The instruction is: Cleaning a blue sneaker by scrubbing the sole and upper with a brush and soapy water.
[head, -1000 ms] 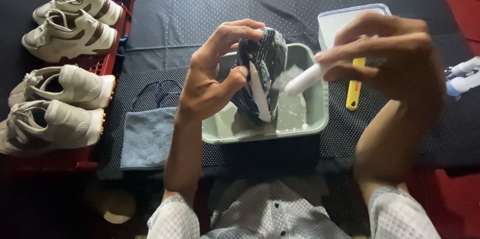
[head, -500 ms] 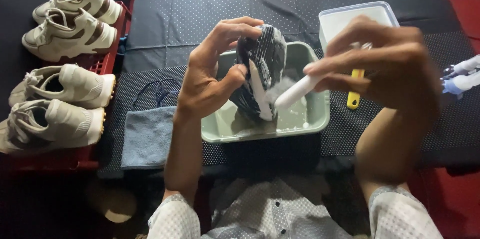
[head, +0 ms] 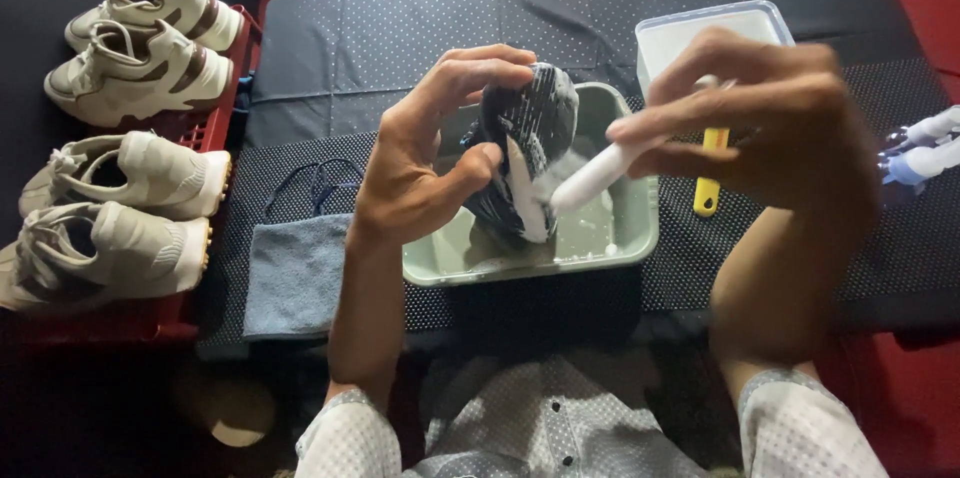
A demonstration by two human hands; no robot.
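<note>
While left hand [head: 420, 178] fingers clamp dark shoe [head: 525, 153] over basin [head: 630, 238], right hand [head: 770, 128] fingers, blurred, apparently pinch white brush [head: 595, 178].

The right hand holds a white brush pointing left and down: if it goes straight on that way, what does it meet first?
Most likely the dark shoe held by the left hand over the green basin. The white brush in the right hand already seems to touch its wet sole, though depth is unclear.

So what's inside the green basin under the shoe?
The green basin holds shallow, foamy water around the dark shoe, which the left hand holds over it. The shoe and hand cover part of the basin's floor.
</note>
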